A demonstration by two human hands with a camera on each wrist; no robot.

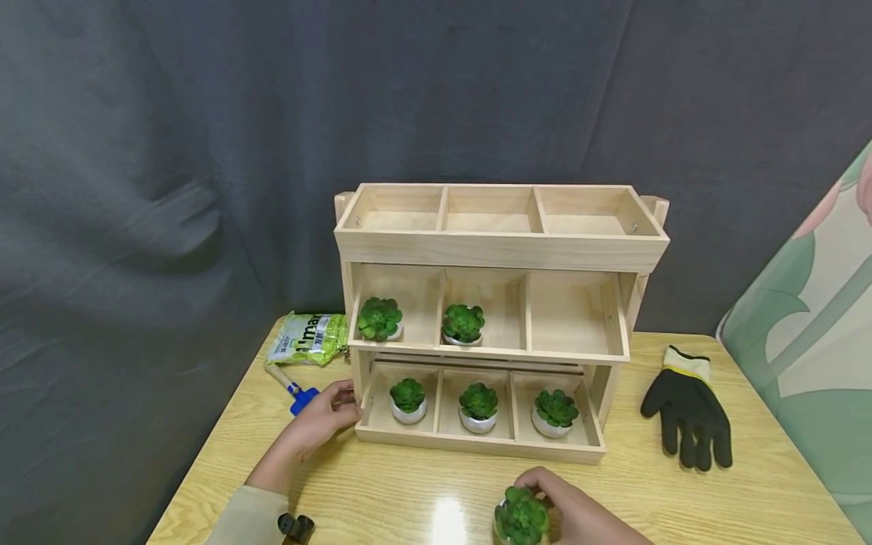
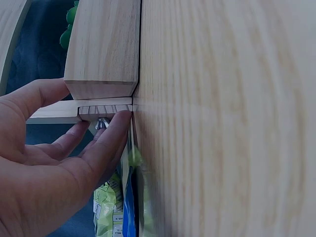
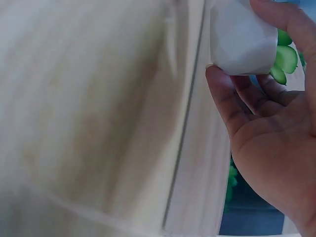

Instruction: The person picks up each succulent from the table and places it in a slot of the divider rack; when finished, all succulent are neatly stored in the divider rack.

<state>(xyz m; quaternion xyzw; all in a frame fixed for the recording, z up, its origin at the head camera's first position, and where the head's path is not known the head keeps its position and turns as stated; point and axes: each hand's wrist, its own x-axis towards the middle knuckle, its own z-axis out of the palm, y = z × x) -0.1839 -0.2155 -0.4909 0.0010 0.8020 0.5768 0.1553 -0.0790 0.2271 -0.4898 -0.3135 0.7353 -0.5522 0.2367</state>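
My right hand (image 1: 568, 506) pinches a small potted succulent (image 1: 521, 518) in front of the shelf. Its white pot (image 3: 242, 37) sits between thumb and fingers in the right wrist view. At the lower left corner of the three-tier wooden shelf (image 1: 500, 250), my left hand (image 1: 325, 418) grips the frame. The left wrist view has the thumb against the bottom tray's end (image 2: 102, 89) and the fingers around the leg (image 2: 106, 112). Three potted succulents (image 1: 479, 405) stand one per compartment in the bottom tray. Two more (image 1: 463, 324) occupy the middle tier's left and centre compartments.
A green and white bag (image 1: 309, 338) and a small blue-headed shovel (image 1: 303, 397) lie left of the shelf. To its right is a black work glove (image 1: 688, 412). A dark curtain (image 1: 477, 91) hangs behind, and a small black object (image 1: 296, 527) lies near the left sleeve.
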